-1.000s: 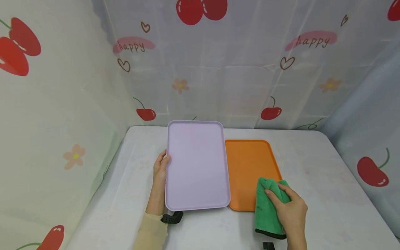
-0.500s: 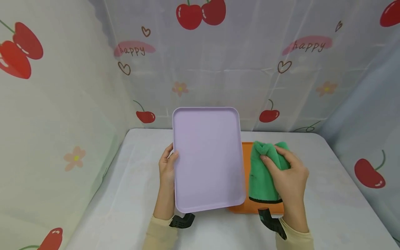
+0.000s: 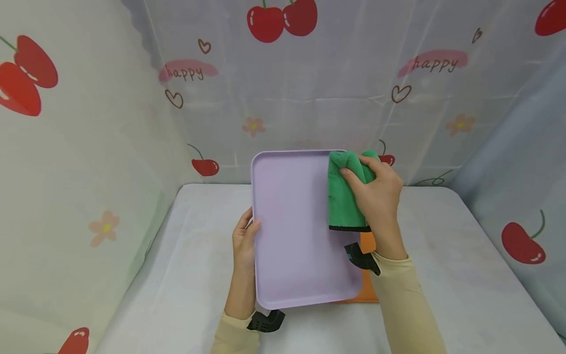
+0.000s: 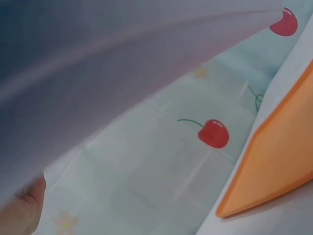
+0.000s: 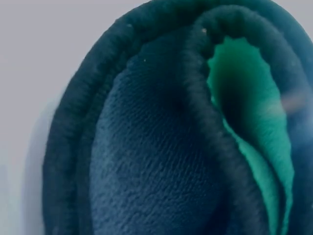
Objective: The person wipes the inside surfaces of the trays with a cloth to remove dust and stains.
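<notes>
A lilac rectangular tray (image 3: 296, 236) is held up and tilted toward the head camera. My left hand (image 3: 244, 243) grips its left edge, thumb on the front and fingers behind. In the left wrist view the tray's underside (image 4: 107, 73) fills the upper left, with part of the left hand (image 4: 22, 210) below. My right hand (image 3: 378, 196) pinches a folded green cloth (image 3: 347, 196) with dark edging, which overlaps the tray's upper right corner. Close up in the right wrist view, the dark-bordered folds of the cloth (image 5: 234, 107) fill most of the frame.
An orange tray (image 3: 368, 290) lies on the white table (image 3: 464, 275), mostly hidden behind the lilac tray and right arm. Curtains printed with cherries (image 3: 205, 167) stand behind the table and on both sides.
My right hand has carried the green cloth up and left, from over the orange tray to the lilac tray's upper right. The left hand has raised the lilac tray and shifted it right.
</notes>
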